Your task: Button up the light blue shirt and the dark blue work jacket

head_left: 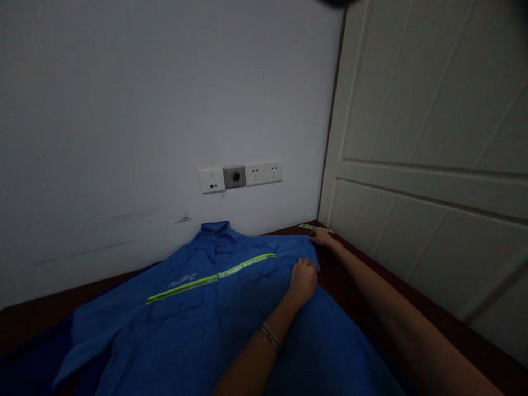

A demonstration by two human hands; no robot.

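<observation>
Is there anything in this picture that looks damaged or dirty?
Yes: the pale wall behind the blue shirt. A dark smudge shows below and left of the sockets, and a long faint streak farther left; both break the otherwise plain surface.

Shows as a blue shirt (202,324), spread front up across the lower centre of the frame. Points its collar (216,227) toward mid-frame. Bears a yellow-green and silver stripe (181,289) across the chest, white letters (182,280) just above. Stretches one sleeve (94,319) to lower left.
</observation>
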